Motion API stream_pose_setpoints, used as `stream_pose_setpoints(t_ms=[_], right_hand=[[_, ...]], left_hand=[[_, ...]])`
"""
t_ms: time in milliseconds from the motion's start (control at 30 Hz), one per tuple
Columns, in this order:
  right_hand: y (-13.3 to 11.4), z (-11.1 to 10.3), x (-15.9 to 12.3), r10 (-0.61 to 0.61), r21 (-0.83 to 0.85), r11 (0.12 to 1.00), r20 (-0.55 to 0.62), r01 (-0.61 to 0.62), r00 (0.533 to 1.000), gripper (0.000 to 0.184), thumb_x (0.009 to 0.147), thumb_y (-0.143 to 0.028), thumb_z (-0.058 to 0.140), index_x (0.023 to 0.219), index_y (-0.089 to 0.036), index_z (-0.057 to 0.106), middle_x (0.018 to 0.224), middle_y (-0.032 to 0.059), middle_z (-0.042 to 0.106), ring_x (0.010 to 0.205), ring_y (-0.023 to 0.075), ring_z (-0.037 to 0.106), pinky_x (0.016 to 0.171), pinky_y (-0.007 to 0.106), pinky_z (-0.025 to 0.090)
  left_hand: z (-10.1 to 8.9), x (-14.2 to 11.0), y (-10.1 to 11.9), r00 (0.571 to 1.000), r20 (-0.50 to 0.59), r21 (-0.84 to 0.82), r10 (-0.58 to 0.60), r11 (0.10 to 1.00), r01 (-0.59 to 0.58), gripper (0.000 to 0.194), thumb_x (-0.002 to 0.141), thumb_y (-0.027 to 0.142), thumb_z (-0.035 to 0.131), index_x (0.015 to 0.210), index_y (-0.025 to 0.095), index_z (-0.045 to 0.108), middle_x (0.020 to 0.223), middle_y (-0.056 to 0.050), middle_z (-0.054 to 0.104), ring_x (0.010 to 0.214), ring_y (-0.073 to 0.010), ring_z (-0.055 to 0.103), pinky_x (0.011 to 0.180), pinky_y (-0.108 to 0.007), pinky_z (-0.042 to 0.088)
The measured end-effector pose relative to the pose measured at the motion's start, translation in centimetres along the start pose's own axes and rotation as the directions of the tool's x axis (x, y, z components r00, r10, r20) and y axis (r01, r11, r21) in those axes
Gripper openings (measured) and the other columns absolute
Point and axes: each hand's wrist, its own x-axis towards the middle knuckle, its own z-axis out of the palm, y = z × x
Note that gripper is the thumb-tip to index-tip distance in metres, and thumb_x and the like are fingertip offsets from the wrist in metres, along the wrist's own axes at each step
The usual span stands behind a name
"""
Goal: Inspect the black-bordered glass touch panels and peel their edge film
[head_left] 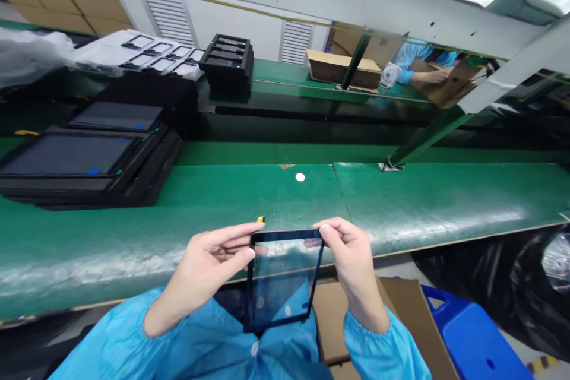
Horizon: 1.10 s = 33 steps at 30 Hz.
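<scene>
Between my two hands is a clear glass panel with a black border (285, 285), tilted in front of my chest. My left hand (214, 264) pinches its upper left corner between thumb and fingers. At the upper right corner, my right hand (347, 255) grips the edge the same way. The blue smock shows through the see-through middle. A small yellow and black piece (260, 220) appears just beyond my left fingertips; what it belongs to I cannot make out.
Stacked black trays with dark panels (89, 154) stand on the green bench (231, 190) at left. Behind are white framed parts (155, 53), black trays (227, 59) and a cardboard box (342, 68). A slanted post (427, 139) rises at right. Below are a blue stool (476, 332) and cartons. A co-worker's hands (431, 75) are across the bench.
</scene>
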Motion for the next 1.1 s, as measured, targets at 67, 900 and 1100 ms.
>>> stream_pose_setpoints(t_ms=[67, 900, 1100], right_hand=[[0.0, 0.4, -0.4, -0.018, -0.015, 1.0, -0.021, 0.017, 1.0, 0.024, 0.087, -0.045, 0.082, 0.083, -0.021, 0.08, 0.061, 0.0021, 0.078, 0.056, 0.0222, 0.077, 0.064, 0.032, 0.065], [2.9, -3.3, -1.2, 0.242, -0.04, 0.97, 0.212, -0.239, 0.947, 0.056, 0.087, -0.073, 0.076, 0.095, -0.018, 0.087, 0.091, 0.0149, 0.087, 0.085, 0.032, 0.085, 0.083, 0.044, 0.067], [4.6, -3.7, -1.8, 0.22, 0.129, 0.97, -0.121, -0.204, 0.968, 0.052, 0.079, -0.072, 0.084, 0.08, -0.021, 0.079, 0.07, 0.0108, 0.083, 0.057, 0.03, 0.079, 0.059, 0.04, 0.065]], left_hand=[[-0.1, 0.0, -0.2, 1.0, 0.0, 0.009, -0.007, 1.0, 0.007, 0.042, 0.083, 0.04, 0.091, 0.12, 0.02, 0.086, 0.09, -0.012, 0.087, 0.085, -0.0287, 0.086, 0.077, -0.028, 0.07], [0.6, 1.4, 1.2, 0.955, 0.284, 0.208, -0.081, 0.978, 0.021, 0.049, 0.103, 0.042, 0.065, 0.148, 0.024, 0.057, 0.114, -0.012, 0.084, 0.079, -0.0239, 0.082, 0.061, -0.027, 0.062], [1.6, 0.2, -0.1, 0.997, -0.004, -0.039, -0.072, 0.997, 0.072, 0.054, 0.093, 0.048, 0.08, 0.133, 0.021, 0.054, 0.106, -0.014, 0.084, 0.073, -0.0241, 0.081, 0.055, -0.027, 0.06]])
